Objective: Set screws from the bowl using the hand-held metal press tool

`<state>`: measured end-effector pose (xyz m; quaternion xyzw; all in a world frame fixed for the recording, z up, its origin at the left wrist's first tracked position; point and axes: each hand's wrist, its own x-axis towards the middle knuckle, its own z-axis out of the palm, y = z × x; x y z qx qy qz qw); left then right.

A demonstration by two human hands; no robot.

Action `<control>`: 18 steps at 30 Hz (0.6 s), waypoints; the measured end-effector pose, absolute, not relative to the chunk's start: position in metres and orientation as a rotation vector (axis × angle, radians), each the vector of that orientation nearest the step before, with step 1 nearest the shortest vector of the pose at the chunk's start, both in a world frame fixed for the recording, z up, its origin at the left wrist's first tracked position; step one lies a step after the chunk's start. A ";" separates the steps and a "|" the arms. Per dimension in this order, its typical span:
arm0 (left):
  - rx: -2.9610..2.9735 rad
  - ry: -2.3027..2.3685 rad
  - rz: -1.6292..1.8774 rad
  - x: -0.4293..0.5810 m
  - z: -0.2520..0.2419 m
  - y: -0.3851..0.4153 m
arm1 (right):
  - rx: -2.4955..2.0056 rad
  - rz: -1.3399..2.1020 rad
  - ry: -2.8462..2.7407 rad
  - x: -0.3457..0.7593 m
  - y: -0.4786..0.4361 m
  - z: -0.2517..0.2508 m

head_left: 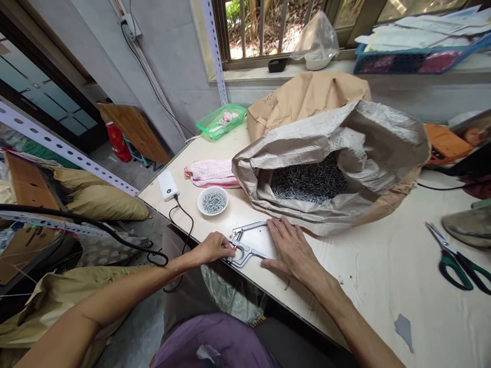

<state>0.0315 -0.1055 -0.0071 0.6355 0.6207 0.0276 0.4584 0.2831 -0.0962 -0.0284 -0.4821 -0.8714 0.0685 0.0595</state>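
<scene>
A grey metal hand tool like pliers (249, 254), with two long handles, a coil spring and a curved C-shaped jaw, lies on the table near its front edge. At the jaw end, my left hand (215, 248) is closed in a pinch. A tiny red bit shows at its fingertips; I cannot tell whether it belongs to the tool. My right hand (291, 249) lies over the handle ends, fingers stretched out and palm down. Just beyond the tool sits a white bowl (201, 208) of small shiny metal pieces, perhaps rivets or screws.
A large open sack (383, 138) of dark metal pieces fills the table's back. Left of it are a pink cloth (213, 173), a white power bank (168, 185) with a black cable, and a green basket (220, 134). Scissors (456, 260) lie at the right.
</scene>
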 end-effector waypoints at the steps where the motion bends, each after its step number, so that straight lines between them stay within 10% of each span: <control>1: 1.567 1.532 0.068 0.032 -0.007 -0.106 | -1.470 0.227 -2.651 0.283 -0.094 -0.026; 18: 1.600 1.545 0.087 0.030 -0.008 -0.111 | -1.500 0.184 -2.642 0.273 -0.104 0.000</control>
